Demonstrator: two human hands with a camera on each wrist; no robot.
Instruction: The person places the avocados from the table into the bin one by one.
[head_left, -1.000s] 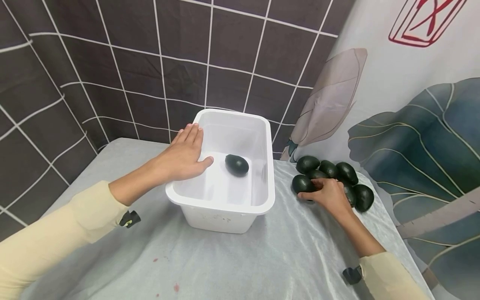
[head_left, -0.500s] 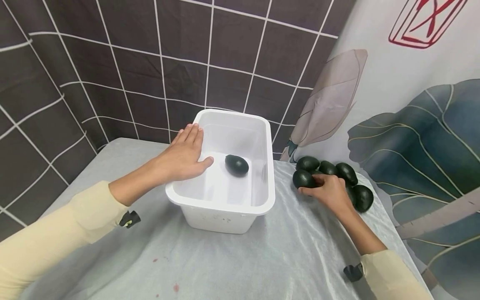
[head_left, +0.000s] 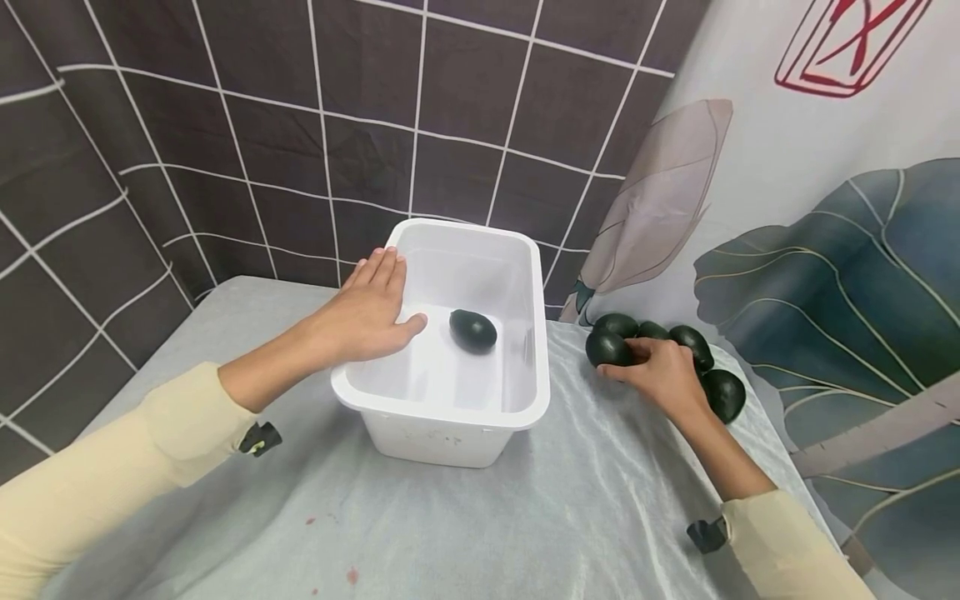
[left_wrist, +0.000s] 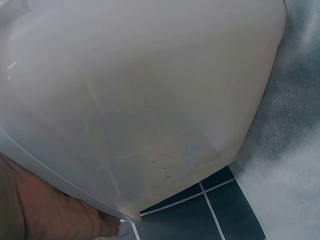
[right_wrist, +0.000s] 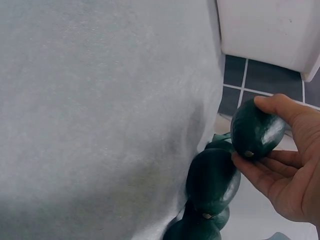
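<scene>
A white plastic tub [head_left: 442,442] stands mid-table, with one dark green avocado [head_left: 473,331] lying on its floor. My left hand [head_left: 367,315] rests flat on the tub's left rim, fingers straight and thumb spread over the inside. In the left wrist view, part of that hand [left_wrist: 55,212] touches the edge of the tub wall [left_wrist: 150,110]. My right hand [head_left: 662,375] pinches another avocado [head_left: 608,347] between thumb and fingers at the pile. The right wrist view shows this held avocado [right_wrist: 257,129] raised off the table, above the other avocados [right_wrist: 214,180].
Several more avocados [head_left: 723,395] lie bunched at the table's right edge, partly hidden by the right hand. A grey cloth [head_left: 450,533] covers the table. Behind it hangs a dark grid-patterned curtain [head_left: 367,158]; a leaf-print curtain [head_left: 825,275] hangs on the right.
My right hand has lifted slightly, and the avocado in its grip has risen a little off the pile. The left hand and the tub have stayed in place.
</scene>
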